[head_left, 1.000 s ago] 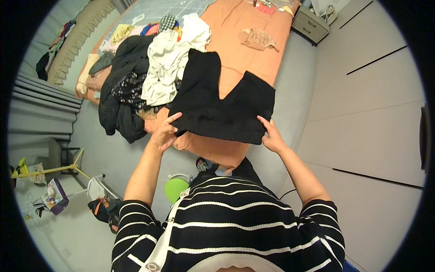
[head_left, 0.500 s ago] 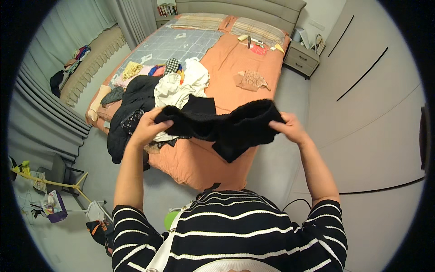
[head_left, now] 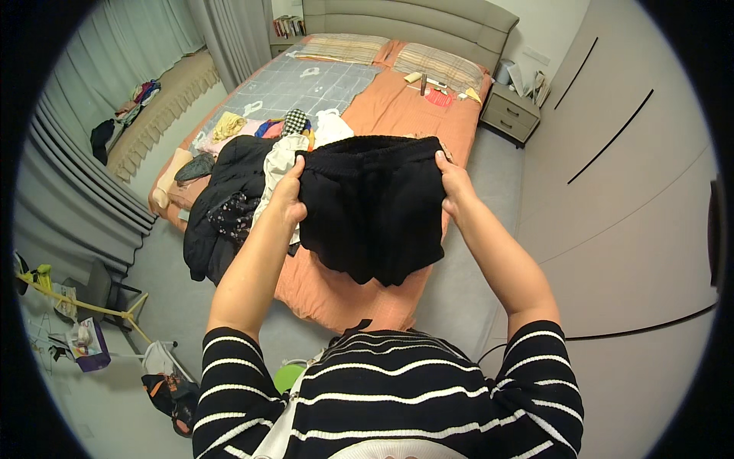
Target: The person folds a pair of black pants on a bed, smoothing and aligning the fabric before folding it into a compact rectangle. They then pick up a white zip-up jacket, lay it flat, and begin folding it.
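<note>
A pair of black shorts hangs spread out in front of me, its gathered waistband at the top and the leg hems hanging below. My left hand grips the left end of the waistband. At the opposite end my right hand pinches the waistband, thumb on the near side. The shorts hover over the near part of the bed and hide some of the sheet. To the left of them lies a clothes pile with a black puffy jacket, a white garment and a dark floral piece.
An orange-sheeted bed fills the middle, with a grey checked cover on its far left. At the right stand a nightstand and a long pale wardrobe. A yellow rack is at lower left, near a green stool.
The shorts have gone from bunched and sagging to stretched out and hanging upright. My hands have come closer together, the right one moving left and both slightly up.
</note>
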A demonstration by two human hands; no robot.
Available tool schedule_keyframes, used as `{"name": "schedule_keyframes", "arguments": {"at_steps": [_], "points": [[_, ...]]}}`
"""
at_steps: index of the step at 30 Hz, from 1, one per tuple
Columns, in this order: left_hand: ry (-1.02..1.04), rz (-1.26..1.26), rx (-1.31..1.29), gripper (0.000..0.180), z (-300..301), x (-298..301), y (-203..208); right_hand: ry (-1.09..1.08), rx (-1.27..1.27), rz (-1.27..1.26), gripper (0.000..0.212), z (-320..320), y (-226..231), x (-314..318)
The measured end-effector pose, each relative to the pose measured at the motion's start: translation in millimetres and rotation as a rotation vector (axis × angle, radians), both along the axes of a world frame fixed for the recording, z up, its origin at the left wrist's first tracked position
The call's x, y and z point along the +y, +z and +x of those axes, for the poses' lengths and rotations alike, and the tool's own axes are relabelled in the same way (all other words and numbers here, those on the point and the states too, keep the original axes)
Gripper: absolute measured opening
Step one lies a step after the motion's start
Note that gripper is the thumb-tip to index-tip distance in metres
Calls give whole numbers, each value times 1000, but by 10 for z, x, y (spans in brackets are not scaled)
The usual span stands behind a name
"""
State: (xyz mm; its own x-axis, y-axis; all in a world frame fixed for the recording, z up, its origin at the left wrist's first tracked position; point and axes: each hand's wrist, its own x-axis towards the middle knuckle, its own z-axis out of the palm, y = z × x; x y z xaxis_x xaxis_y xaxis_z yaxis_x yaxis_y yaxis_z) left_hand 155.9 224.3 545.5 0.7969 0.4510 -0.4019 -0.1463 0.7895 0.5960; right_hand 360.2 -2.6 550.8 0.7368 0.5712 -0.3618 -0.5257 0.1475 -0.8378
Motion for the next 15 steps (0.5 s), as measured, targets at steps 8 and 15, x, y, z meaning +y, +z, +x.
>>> {"name": "schedule_keyframes", "arguments": {"at_steps": [8,15], "points": [[156,1113,-122,41,211,-956,548,393,-752,119,21,-1102,461,100],[-78,1279,-162,70,34,-645,801,679,-848,233,51,-992,589,83]]}}
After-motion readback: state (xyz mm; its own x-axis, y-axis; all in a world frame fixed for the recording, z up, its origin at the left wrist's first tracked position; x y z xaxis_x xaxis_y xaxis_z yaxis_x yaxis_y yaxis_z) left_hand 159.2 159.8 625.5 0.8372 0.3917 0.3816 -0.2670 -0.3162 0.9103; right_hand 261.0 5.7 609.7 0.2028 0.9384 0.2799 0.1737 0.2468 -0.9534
